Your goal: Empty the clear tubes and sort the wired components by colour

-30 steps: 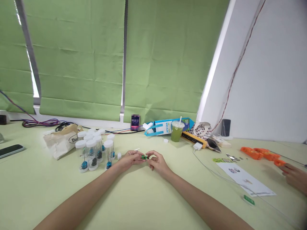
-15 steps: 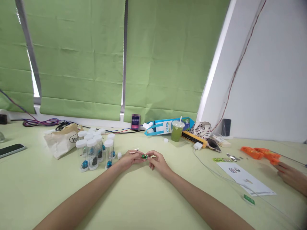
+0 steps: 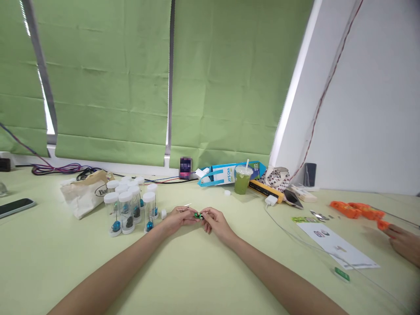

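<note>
We hold a small green piece [image 3: 197, 215] pinched between the fingertips of our left hand [image 3: 175, 219] and right hand [image 3: 215, 222], both closed narrowly on it. It sits just over the middle of the table [image 3: 197, 271], equally near both hands. Its long axis seems to run from hand to hand.

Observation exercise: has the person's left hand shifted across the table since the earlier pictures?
No. The left hand stays just right of the capped vials, holding the small green piece.

Bright, soft daylight (edges warped).
</note>
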Motion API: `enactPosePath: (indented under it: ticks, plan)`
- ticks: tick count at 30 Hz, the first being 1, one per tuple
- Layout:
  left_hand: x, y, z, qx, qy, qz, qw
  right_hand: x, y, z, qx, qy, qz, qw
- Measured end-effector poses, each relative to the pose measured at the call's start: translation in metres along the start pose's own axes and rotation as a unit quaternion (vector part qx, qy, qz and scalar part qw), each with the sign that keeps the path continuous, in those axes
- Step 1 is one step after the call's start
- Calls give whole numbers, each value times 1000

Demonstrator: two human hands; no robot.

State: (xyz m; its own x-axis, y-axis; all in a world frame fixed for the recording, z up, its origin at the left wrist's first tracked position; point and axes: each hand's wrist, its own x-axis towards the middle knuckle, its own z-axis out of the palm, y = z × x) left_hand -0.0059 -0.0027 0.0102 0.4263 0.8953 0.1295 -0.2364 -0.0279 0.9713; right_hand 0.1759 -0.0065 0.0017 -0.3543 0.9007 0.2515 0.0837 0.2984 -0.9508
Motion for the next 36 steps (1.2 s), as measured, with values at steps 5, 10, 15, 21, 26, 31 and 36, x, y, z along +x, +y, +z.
enactPosePath:
  ticks: [5, 10, 15, 21, 26, 31, 36]
  plan:
    - [1, -2, -1, -4, 2, -2, 1000, -2, -3, 0, 5, 22, 14, 1000]
    - [1, -2, -1, -3, 7, -2, 1000, -8, -14, 1, -2, 20, 12, 1000]
    - [-2, 1, 2, 7, 5, 2, 1000, -8, -14, 1, -6, 5, 7, 1000]
    - [-3, 1, 2, -3, -4, -7, 1000, -3, -4, 0, -5, 0, 6, 1000]
    - [-1, 0, 1, -2, -5, -10, 1000, -2, -4, 0, 7, 7, 20, 1000]
    - [-1, -2, 1, -4, 7, -7, 1000, -7, -10, 0, 6, 11, 28, 1000]
    - [-2, -1, 2, -2, 9, -13, 1000, -8, -11, -1, 2, 0, 25, 1000]
